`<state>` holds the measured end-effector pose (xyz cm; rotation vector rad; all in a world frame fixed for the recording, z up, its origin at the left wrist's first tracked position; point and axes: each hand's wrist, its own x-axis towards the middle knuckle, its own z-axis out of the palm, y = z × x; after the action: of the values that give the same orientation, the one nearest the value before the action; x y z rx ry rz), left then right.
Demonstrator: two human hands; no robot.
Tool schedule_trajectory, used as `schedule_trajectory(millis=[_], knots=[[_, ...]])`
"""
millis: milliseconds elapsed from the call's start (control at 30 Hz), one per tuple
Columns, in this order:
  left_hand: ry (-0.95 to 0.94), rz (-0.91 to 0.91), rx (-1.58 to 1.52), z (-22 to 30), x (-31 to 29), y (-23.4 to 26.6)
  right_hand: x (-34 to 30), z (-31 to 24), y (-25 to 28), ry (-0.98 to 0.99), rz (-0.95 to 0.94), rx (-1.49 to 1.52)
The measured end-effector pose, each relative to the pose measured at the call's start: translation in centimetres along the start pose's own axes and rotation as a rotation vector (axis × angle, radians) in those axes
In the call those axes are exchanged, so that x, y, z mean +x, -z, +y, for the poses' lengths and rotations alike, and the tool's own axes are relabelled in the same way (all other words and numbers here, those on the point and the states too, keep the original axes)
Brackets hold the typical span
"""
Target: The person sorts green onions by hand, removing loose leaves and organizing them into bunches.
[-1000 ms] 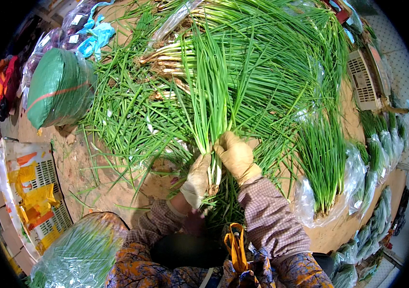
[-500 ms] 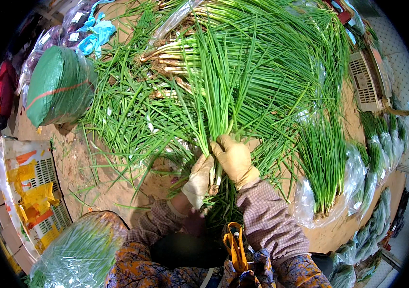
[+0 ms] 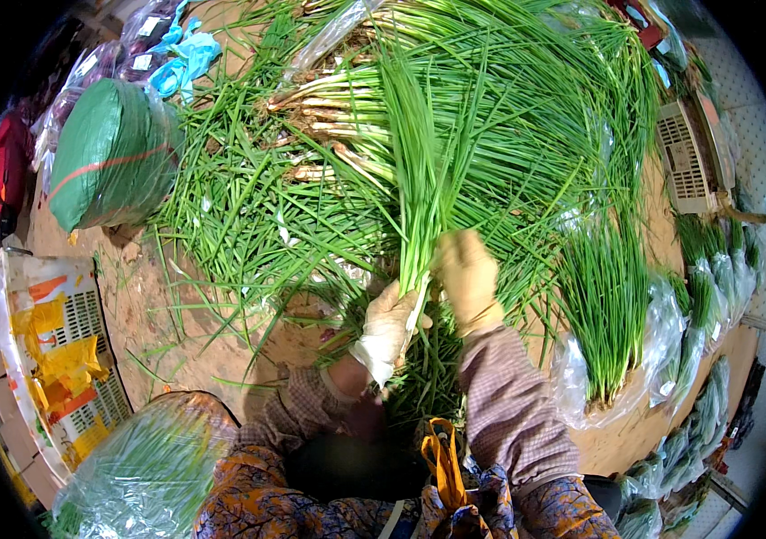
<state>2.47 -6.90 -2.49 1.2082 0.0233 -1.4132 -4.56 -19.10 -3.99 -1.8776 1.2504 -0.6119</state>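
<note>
While a slim bunch of green onions (image 3: pixel 417 198) is held near its pale lower end by the left hand (image 3: pixel 385 328), its leaves are pointed toward 12 o'clock, across the edge of a larger pile of green onions (image 3: pixel 526 135) spread at 1 o'clock. The left hand, gloved in white, is closed round the stems just below the centre of the view. The right hand (image 3: pixel 466 274), gloved in yellowish cloth, is placed just beside the stems, at 3 o'clock from them; its fingers are curled but blurred, so whether anything is pinched by them cannot be told.

Loose green leaves (image 3: pixel 248 198) are strewn at 10 o'clock over the brown surface (image 3: pixel 145 305). Farther out at 10 o'clock, a rounded green bundle (image 3: pixel 109 157) is wrapped in clear film. A perforated crate (image 3: pixel 84 314) is partly covered with yellow scraps between 8 and 9 o'clock, and greens are enclosed in a clear bag (image 3: pixel 145 467) toward 8 o'clock. A neat sheaf of thin greens (image 3: pixel 603 305) is laid on clear plastic (image 3: pixel 569 377) just past 3 o'clock. Wrapped bundles (image 3: pixel 713 395) are lined up toward 4 o'clock, and a beige crate (image 3: pixel 684 157) is seen at 2 o'clock.
</note>
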Motion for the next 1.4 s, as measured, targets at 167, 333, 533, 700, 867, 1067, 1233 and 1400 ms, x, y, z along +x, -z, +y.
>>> schedule_trajectory(millis=[167, 333, 533, 700, 867, 1067, 1233, 1400], knots=[[0.003, 0.079, 0.104, -1.1, 0.7, 2.3, 2.3, -2.5, 2.6, -0.149, -0.326, -0.127], [-0.548, 0.097, 0.513, -5.7, 3.3, 3.9, -0.9, -5.8, -0.4, -0.014, -0.560, -0.481], [-0.597, 0.079, 0.251, -5.7, 2.9, 3.7, -2.2, -4.5, -1.3, 0.321, -0.466, -0.425], [-0.110, -0.011, -0.506, -5.0, 2.6, 5.1, -2.9, -7.0, -0.7, 0.445, -0.267, 0.199], [-0.012, 0.087, 0.015, -0.9, 1.0, 2.2, 0.2, -1.8, 0.6, -0.251, -0.128, 0.233], [-0.268, 0.010, 0.082, -0.9, 0.4, 3.1, -2.1, -1.9, 0.5, -0.324, -0.708, 0.280], [-0.040, 0.176, -0.221, -0.6, 1.8, 4.9, -2.9, -0.3, 4.3, -0.454, -1.020, -0.034], [-0.059, 0.029, -0.312, -1.3, 1.7, 5.1, -3.2, -1.5, 5.0, -0.339, -0.814, -0.291]])
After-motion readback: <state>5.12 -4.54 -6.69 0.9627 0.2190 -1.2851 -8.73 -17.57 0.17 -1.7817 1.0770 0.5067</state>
